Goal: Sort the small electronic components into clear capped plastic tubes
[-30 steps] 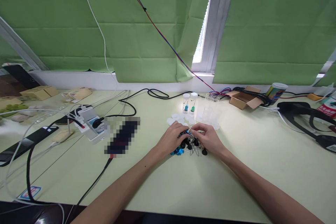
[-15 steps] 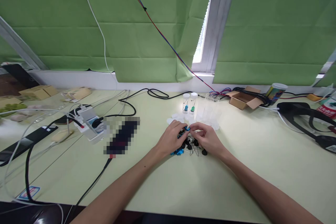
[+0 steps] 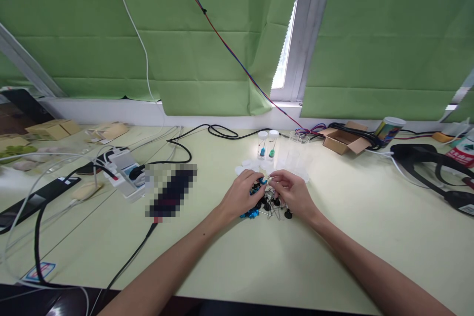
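My left hand [image 3: 241, 193] pinches a small shiny blue piece [image 3: 263, 181] between thumb and fingertips. Close against it on the right, my right hand [image 3: 295, 194] has its thumb and index finger pressed together at the piece's edge; what they grip is too small to make out. Below both hands lies a pile of black round-ended parts with thin metal wires [image 3: 274, 203]. More blue pieces [image 3: 251, 214] are heaped under my left hand, partly covered by it. Behind the hands, two clear vials with white caps stand upright, one with a blue part [image 3: 262, 151], one with a green part [image 3: 272, 153].
Clear round discs [image 3: 252, 164] and clear containers [image 3: 292, 155] sit behind my hands. An open cardboard box [image 3: 338, 144], a printed can [image 3: 388, 131] and a black headset-like frame [image 3: 418, 168] are on the right. Leftward are a white power strip [image 3: 128, 177], cables and a blurred-out dark device [image 3: 172, 192].
My right fingertips have shifted slightly at the blue piece, and a small pale spot now shows between them. My left hand stays nearly still.
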